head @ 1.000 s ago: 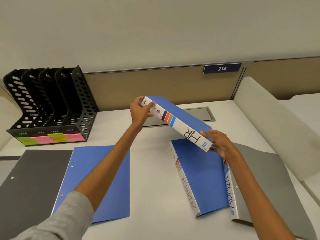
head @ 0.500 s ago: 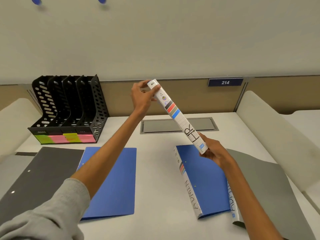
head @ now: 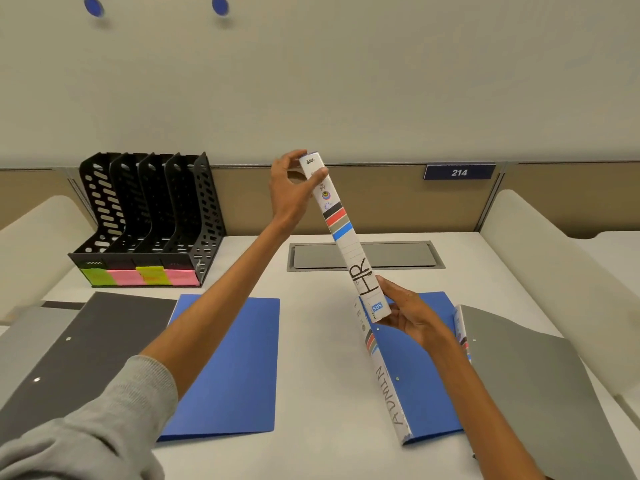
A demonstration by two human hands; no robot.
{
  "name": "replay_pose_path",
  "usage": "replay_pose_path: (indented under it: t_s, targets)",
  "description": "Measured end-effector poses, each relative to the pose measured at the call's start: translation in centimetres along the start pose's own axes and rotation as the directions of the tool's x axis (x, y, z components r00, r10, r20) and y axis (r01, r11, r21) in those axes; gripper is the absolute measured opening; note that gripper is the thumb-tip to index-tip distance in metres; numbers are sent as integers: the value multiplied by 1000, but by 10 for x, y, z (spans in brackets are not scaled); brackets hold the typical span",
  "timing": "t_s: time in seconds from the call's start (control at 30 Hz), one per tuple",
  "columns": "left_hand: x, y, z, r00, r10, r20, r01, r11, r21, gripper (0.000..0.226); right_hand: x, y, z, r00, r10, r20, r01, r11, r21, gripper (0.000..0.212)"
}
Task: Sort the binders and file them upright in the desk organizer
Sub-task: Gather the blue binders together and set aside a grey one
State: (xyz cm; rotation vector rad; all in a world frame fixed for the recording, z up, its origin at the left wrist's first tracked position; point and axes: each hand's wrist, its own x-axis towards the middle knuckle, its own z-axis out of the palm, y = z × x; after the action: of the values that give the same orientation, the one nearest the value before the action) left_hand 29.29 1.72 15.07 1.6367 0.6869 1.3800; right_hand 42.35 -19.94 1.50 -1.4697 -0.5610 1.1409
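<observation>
I hold a binder [head: 346, 237] in the air, its white spine marked HR facing me and tilted steeply, top end to the left. My left hand [head: 292, 192] pinches its upper end and my right hand [head: 412, 313] grips its lower end. Under it on the desk lies a blue binder [head: 412, 375] with ADMIN on its spine, and a grey binder [head: 526, 386] lies to its right. A blue binder [head: 235, 368] and a dark grey binder [head: 79, 348] lie flat at the left. The black desk organizer [head: 149, 216] stands at the back left with its slots holding nothing.
Green and pink sticky notes [head: 142, 276] line the organizer's front. A grey cable hatch [head: 398, 254] sits in the desk behind the binders. A tan partition with a sign reading 214 [head: 459, 172] runs along the back. White curved dividers [head: 554, 278] flank the desk.
The HR binder has been lifted and turned from lying slanted with its blue cover showing to standing steeply with only the spine facing me. My view has tilted upward.
</observation>
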Motion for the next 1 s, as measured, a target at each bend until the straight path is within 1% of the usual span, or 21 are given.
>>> replay_pose_path:
  t_s: [0.03,0.07,0.1,0.13,0.17,0.2,0.23,0.3,0.33,0.4,0.43,0.57,0.63,0.73,0.83,0.93,1.0]
  targets:
    - [-3,-2,-2,1000,-21,-2,21,1000,-15,57,0,0,5,1000,6,-14,-6,1000,7,89]
    - [-7,-5,-4,998,-67,-1,67,997,-45,69,0,0,12,999,11,-33,-11,1000,9,103]
    - [-11,-9,-6,991,-134,10,135,987,-90,80,0,1,19,999,2,-52,-3,1000,-8,111]
    - [-18,-11,-7,975,-220,35,223,962,-158,88,1,2,25,997,-17,-70,15,999,-36,113]
    - [-26,-14,-9,951,-300,70,308,927,-215,92,3,2,31,995,-41,-86,35,997,-66,111]
    - [-35,-18,-11,931,-349,101,364,899,-245,89,4,3,36,993,-69,-101,60,994,-87,110]
    - [-45,-21,-13,926,-359,116,376,896,-236,80,5,2,42,988,-103,-116,92,991,-100,109]
    - [-65,-22,-16,932,-334,140,358,911,-205,60,7,-2,52,978,-162,-134,149,983,-106,110]
    - [-76,-21,-18,930,-335,153,361,909,-209,57,8,-4,57,976,-175,-132,162,981,-102,113]
    - [-101,-23,-22,926,-337,171,369,906,-209,60,9,-9,68,978,-176,-115,167,982,-84,118]
    - [-114,-26,-26,922,-338,190,374,904,-205,65,10,-11,74,980,-168,-104,161,984,-71,117]
    - [-153,-40,-41,889,-333,316,412,882,-229,77,15,-18,99,987,-114,-111,109,993,-45,99]
    - [-158,-42,-54,883,-361,300,436,867,-239,82,15,-22,114,991,-84,-103,75,993,-92,97]
    - [-160,-40,-80,862,-442,249,499,826,-264,75,14,-19,135,1000,-15,-10,14,988,-152,88]
    - [-159,-39,-110,866,-450,219,497,823,-275,67,17,-2,157,995,47,88,-36,992,-124,78]
    - [-157,-39,-141,877,-443,187,480,824,-301,58,22,19,177,994,91,68,-89,996,-28,66]
    - [-157,-40,-160,874,-453,175,486,824,-292,55,25,31,187,993,111,43,-112,994,18,64]
